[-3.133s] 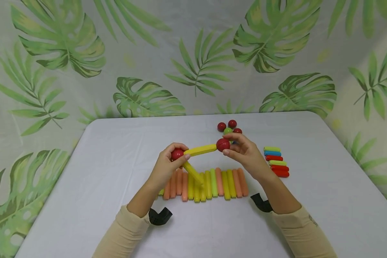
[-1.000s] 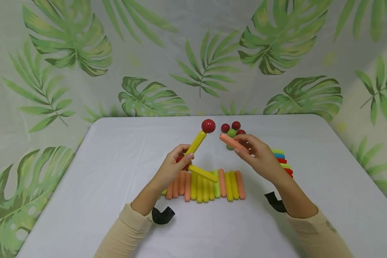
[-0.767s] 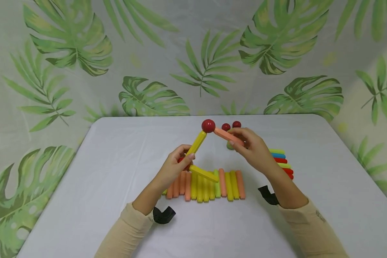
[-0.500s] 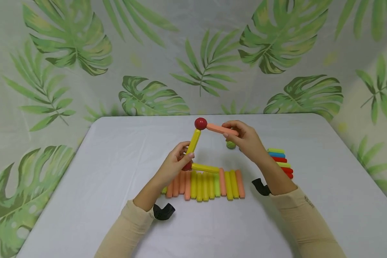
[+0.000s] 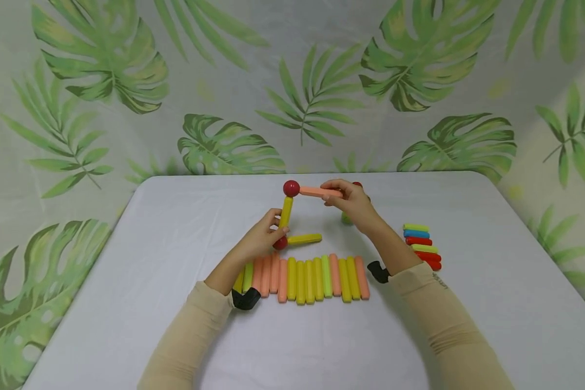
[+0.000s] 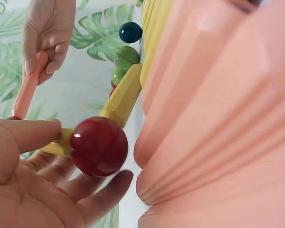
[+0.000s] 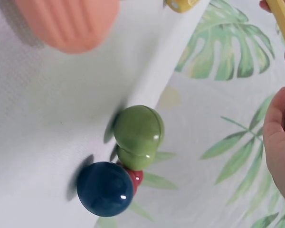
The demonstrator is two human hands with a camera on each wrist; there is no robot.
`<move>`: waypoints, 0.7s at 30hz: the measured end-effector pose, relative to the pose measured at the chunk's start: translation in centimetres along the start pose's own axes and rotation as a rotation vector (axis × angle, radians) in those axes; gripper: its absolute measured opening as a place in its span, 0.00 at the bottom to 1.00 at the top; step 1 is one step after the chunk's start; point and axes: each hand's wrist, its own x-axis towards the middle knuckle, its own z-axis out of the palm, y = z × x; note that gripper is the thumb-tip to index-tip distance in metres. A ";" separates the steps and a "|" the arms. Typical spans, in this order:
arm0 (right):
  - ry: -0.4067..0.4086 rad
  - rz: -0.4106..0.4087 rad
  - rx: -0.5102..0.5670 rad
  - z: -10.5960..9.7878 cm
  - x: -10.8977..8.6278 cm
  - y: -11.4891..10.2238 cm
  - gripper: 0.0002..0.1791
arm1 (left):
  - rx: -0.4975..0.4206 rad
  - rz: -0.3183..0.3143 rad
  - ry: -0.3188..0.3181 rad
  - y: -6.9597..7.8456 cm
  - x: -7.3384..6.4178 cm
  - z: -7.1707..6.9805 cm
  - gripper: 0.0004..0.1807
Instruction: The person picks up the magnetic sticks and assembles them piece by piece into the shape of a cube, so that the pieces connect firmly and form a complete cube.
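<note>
Well, head view. Left hand [image 5: 262, 236] has thumb and fingers closed on the first yellow stick [image 5: 286, 212], gripping toward its near end. Near red ball [image 5: 280, 242] sits at that end, by the thumb; far red ball [image 5: 291, 188] sits at the other. 1 more stick, the side yellow stick [image 5: 305, 239], runs right from the near ball. Right hand [image 5: 353, 205] pinches the pink stick [image 5: 317, 192] at its right end; left end meets the far red ball. Nearer the person, a row of sticks [image 5: 309, 281] in yellow, green and pink lies on the white table [image 5: 292, 346]. Right of it, 6 short sticks [image 5: 421, 241]: red, blue, yellow-green. Loose balls [image 5: 346, 219] part-hidden by the right hand. Leaf-print cloth [image 5: 302, 108] at far side.

Left wrist view. Left thumb presses the first yellow stick just beside the near red ball; the remaining fingers spread, loosely bent. Right hand's pinch on the pink stick shows too.

Right wrist view. Right hand cut by frame edge; its fingers lie along the pink stick. On the table, 2 green balls [image 7: 139, 129] just left of a blue ball [image 7: 105, 189], some red showing beyond.
</note>
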 end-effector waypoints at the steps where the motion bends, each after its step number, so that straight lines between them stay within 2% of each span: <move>1: -0.002 0.010 0.004 0.0 0.0 0.1 0.16 | 0.042 -0.008 -0.001 -0.1 0.2 -0.1 0.21; 5: -0.005 0.021 0.014 0.2 0.1 0.6 0.17 | 0.205 -0.013 -0.023 0.2 1.0 -0.7 0.23; 7: 0.000 0.025 0.020 0.2 0.2 0.8 0.17 | 0.266 0.014 0.009 0.7 1.3 -1.1 0.26; 9: 0.001 0.031 0.016 0.2 0.3 0.9 0.17 | 0.295 0.090 0.081 1.4 1.6 -1.6 0.31; 12: 0.001 0.033 0.011 0.1 0.5 1.1 0.17 | 0.328 0.242 0.197 2.7 2.5 -2.1 0.36; 14: -0.004 0.035 0.009 0.2 0.6 1.2 0.17 | 0.358 0.329 0.217 3.4 3.3 -2.2 0.34; 16: -0.008 0.032 0.013 0.2 0.8 1.1 0.18 | 0.379 0.378 0.201 4.0 4.1 -2.3 0.30; 18: -0.015 0.032 0.026 0.3 0.8 1.0 0.18 | 0.396 0.402 0.178 4.2 4.9 -2.2 0.23; 21: -0.038 0.009 0.009 0.0 0.8 1.0 0.21 | 0.405 0.411 0.179 4.2 5.6 -2.3 0.15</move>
